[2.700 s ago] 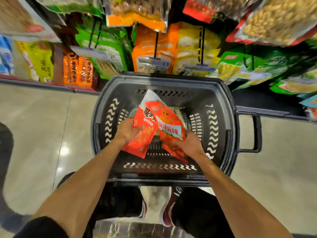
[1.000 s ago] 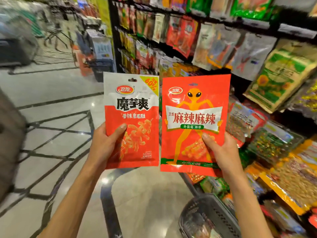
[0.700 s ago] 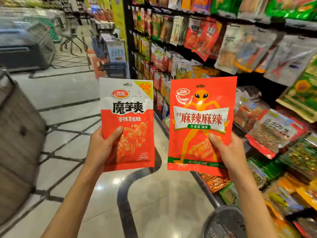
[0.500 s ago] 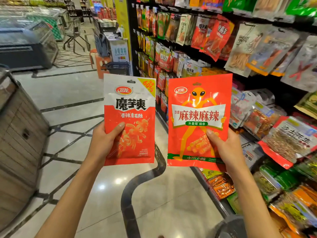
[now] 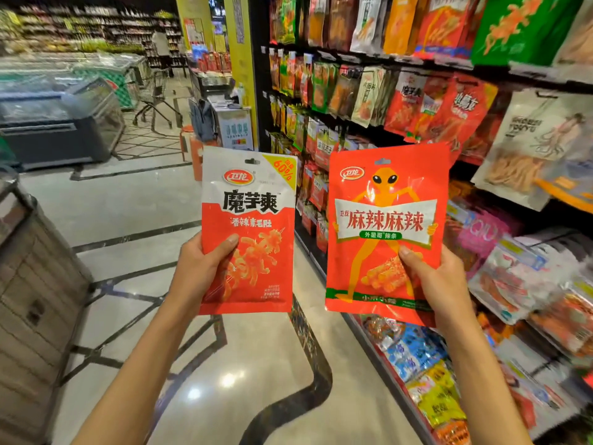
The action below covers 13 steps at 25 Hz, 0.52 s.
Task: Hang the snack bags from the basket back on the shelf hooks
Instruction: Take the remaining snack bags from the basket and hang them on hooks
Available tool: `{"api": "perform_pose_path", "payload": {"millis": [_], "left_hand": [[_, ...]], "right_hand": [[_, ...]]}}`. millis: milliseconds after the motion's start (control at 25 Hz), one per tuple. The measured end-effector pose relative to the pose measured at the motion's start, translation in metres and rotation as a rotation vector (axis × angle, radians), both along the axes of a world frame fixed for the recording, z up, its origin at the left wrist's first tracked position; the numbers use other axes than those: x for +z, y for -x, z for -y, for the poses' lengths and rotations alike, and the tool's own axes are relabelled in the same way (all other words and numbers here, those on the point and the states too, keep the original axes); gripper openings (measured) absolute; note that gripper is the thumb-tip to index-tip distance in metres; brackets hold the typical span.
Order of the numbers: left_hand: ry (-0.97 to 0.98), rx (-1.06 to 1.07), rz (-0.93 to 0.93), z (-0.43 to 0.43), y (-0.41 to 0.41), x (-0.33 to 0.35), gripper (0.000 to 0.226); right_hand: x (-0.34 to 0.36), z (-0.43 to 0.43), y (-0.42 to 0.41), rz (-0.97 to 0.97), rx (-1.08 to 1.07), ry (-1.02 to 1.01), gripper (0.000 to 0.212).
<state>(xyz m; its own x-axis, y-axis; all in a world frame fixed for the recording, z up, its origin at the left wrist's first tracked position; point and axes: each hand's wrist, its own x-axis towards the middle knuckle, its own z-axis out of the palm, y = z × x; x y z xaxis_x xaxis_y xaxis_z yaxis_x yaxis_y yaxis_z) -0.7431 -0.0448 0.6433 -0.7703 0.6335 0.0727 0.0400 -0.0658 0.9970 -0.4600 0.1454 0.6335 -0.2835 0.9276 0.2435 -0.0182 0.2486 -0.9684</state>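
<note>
Two bags up, none hung yet.
Left hand (image 5: 200, 271) grips the white bag (image 5: 248, 232), right hand (image 5: 441, 281) the red bag (image 5: 386, 232); shelf (image 5: 426, 64) hooks wait alongside.

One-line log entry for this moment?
left hand: holds white-red bag upright | right hand: holds orange alien bag upright | bags: side by side, apart | shelf: on right, neither bag hung

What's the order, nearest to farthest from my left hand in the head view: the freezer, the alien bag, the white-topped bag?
1. White-topped bag: gripped in the left hand itself.
2. Alien bag: just to the right, held in the right hand.
3. Freezer: far off, back left across the floor.
</note>
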Motion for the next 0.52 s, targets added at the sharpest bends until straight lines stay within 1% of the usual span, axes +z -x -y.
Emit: {"api": "perform_pose_path", "payload": {"millis": [240, 360, 520], "left_hand": [[-0.012, -0.031, 0.019, -0.082, 0.081, -0.002, 0.024], [-0.018, -0.083, 0.03, -0.126, 0.123, -0.006, 0.027], [-0.011, -0.147, 0.048, -0.192, 0.182, -0.012, 0.022]], "right_hand": [[-0.001, -0.068, 0.075, 0.012, -0.045, 0.018, 0.017], [0.0, -0.096, 0.11, 0.026, -0.072, 0.043, 0.016], [0.004, -0.132, 0.16, 0.015, -0.131, 0.055, 0.016]]}}
